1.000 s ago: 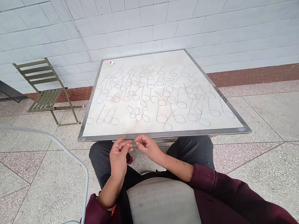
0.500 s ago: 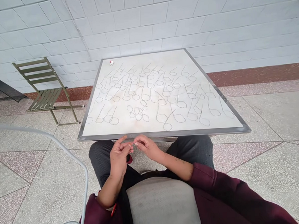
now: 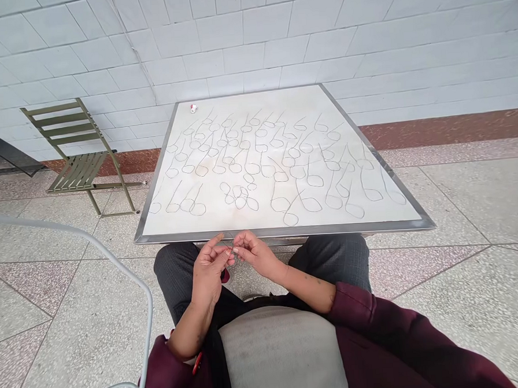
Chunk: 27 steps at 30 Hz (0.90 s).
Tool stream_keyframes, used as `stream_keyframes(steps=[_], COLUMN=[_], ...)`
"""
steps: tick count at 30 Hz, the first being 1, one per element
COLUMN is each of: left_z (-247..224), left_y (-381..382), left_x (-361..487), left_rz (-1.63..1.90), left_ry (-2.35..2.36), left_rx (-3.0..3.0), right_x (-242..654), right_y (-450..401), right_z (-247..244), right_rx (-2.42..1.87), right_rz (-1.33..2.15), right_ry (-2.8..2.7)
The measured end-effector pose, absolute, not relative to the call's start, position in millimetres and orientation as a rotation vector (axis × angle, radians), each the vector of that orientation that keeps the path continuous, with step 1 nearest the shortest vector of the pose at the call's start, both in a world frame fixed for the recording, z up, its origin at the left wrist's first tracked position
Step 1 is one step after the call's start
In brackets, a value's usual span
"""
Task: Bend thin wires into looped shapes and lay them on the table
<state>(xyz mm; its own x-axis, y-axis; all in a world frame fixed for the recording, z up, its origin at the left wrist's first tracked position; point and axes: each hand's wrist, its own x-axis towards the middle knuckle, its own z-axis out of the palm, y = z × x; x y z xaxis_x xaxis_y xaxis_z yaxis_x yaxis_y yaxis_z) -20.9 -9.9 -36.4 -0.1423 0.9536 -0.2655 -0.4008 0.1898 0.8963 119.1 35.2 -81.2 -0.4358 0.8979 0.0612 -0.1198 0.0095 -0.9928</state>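
- Fingertips: a thin, dark, wire-like strand [image 3: 230, 236] appears to be pinched at the thumb of the left hand [image 3: 206, 273], whose index finger is raised apart from the thumb. By the right hand [image 3: 257, 256], it appears to be nipped between thumb and forefinger, just beside the left thumb. The exact grip points are too fine to be told.
- Strand: a faint arc is seen above the two pinches, against the table's near edge. The curve should be left open; pressure is best confined to the pinches, as so thin a strand would probably kink if squeezed elsewhere.
- Hands: one pinch is best fixed as an anchor while only the other is turned.
- Table: beyond the fingers, thin dark loops with straight tails [image 3: 281, 212] are spread over the white-topped table with grey metal edging [image 3: 330, 229]. The cluster of small dark closed loops [image 3: 241, 208], near the hands, should not be brushed.
- Cable: the thick, pale grey cable [image 3: 151, 304] should be cleared from the left maroon sleeve [image 3: 166, 369].
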Motion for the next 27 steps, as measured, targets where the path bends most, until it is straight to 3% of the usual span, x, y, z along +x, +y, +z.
stream_keyframes(steps=[27], left_z=[-31.8], left_y=[-12.6], left_x=[-23.4], left_rz=[1.314], left_ry=[1.137], left_rx=[0.665], right_x=[122.3], right_y=[36.0], right_z=[-75.5], right_rx=[-0.758], right_rz=[1.760], right_ry=[-1.408])
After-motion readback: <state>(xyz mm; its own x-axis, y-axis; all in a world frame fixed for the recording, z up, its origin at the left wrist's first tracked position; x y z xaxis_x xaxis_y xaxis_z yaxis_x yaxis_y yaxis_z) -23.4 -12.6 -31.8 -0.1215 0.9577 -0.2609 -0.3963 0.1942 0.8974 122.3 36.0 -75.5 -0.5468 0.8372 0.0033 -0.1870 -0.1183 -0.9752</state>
